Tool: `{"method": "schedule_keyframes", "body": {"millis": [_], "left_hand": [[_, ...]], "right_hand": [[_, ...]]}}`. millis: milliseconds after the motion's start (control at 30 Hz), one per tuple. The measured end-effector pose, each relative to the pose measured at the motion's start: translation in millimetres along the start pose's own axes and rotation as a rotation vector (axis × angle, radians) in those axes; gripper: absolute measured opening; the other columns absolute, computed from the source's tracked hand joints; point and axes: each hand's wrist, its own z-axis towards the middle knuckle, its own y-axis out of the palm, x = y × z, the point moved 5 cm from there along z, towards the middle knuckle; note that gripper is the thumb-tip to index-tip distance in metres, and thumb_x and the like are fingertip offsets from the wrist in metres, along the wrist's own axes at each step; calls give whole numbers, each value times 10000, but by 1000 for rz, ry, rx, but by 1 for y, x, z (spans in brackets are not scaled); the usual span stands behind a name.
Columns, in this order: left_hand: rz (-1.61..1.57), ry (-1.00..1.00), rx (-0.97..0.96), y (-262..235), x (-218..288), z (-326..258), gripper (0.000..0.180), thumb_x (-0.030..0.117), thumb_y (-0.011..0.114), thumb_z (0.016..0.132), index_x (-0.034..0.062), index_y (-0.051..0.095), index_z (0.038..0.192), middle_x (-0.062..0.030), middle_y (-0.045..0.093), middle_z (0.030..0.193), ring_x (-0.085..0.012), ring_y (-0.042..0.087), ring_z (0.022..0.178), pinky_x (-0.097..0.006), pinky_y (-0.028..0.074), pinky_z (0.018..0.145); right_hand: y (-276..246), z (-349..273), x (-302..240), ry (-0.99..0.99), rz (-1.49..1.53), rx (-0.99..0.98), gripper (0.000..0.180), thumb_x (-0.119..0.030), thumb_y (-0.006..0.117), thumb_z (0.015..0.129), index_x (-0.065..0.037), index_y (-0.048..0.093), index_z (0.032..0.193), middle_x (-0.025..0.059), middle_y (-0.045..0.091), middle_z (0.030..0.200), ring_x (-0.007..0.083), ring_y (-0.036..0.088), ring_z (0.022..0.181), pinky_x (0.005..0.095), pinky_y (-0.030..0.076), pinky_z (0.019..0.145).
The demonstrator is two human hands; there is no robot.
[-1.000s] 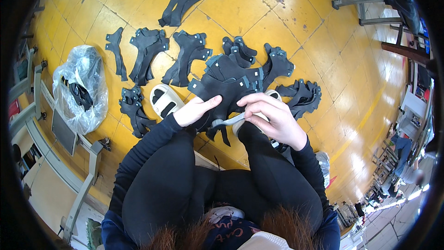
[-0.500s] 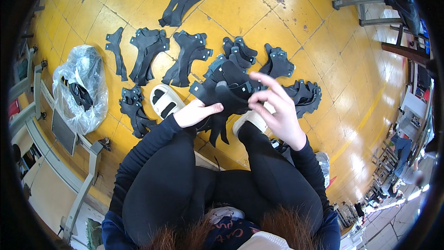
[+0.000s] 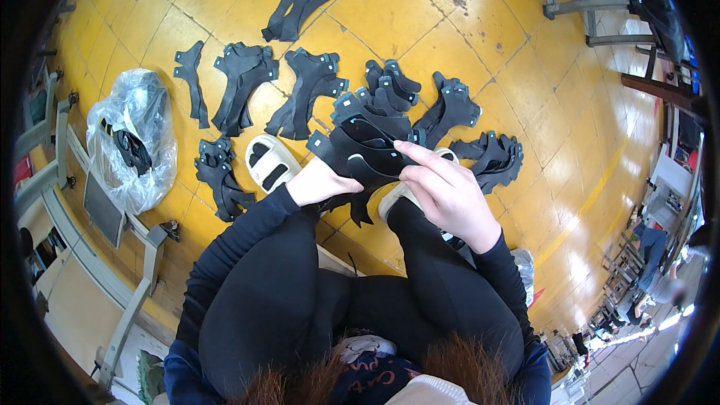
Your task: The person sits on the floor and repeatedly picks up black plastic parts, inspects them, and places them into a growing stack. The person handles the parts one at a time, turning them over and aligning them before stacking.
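A fanned bunch of black cut pieces [image 3: 356, 151], flat and flexible with small pale labels at their ends, is held over the floor between my feet. My left hand [image 3: 319, 182] is closed round its near left side, thumb on top, the other fingers mostly hidden beneath. At the right edge of the bunch, my right hand [image 3: 442, 191] has its thumb and forefinger closed on the labelled end of one piece. Strips of the pieces hang down near my knees. Just beyond lies another overlapping pile of black pieces [image 3: 392, 86], partly covered by the bunch.
More black piles lie on the yellow tiled floor [image 3: 420, 22]: one far ahead [image 3: 307, 0], several in a row, one at right [image 3: 495, 159]. A clear plastic bag [image 3: 131, 139] with dark contents sits left, by a metal frame [image 3: 135, 307]. Stools [image 3: 589, 7] stand far right.
My right hand has come down to the bunch, its raised fingers now closing on a piece's edge. The upper pieces have spread flatter, and a pale curved mark now shows on one.
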Motion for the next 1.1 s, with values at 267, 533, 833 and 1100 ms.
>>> {"method": "schedule_keyframes", "body": {"millis": [267, 533, 833, 1100], "left_hand": [[-39, 118, -20, 5, -9, 7, 613, 142, 734, 741, 3, 463, 1274, -117, 544, 1249, -208, 523, 1116, -323, 410, 964], [-160, 33, -13, 7, -1, -1, 593, 136, 736, 743, -6, 474, 1255, -109, 570, 1183, -185, 524, 1079, -314, 424, 948], [-67, 140, -121, 18, -12, 3, 543, 121, 734, 745, 20, 508, 1228, -95, 587, 1153, -179, 531, 1057, -309, 430, 931], [-64, 125, -108, 16, -11, 3, 569, 95, 741, 748, 11, 487, 1251, -86, 587, 1161, -165, 534, 1059, -298, 432, 933]], "right_hand": [[-1, -4, -2, -95, 89, -35, 194, 21, 617, 734, -52, 594, 912, 92, 588, 1184, 236, 618, 815, 329, 498, 704], [-105, -23, 39, 218, 175, 649, 170, 141, 524, 839, 35, 612, 938, 135, 639, 958, 146, 624, 724, 232, 489, 658], [-30, 16, 41, 178, -174, 199, 230, -65, 722, 731, -66, 674, 956, 122, 617, 1015, 268, 602, 930, 324, 467, 806], [-10, 11, 34, 177, -12, 165, 247, -118, 719, 753, -63, 661, 987, 113, 606, 1040, 273, 594, 928, 322, 463, 809]]}}
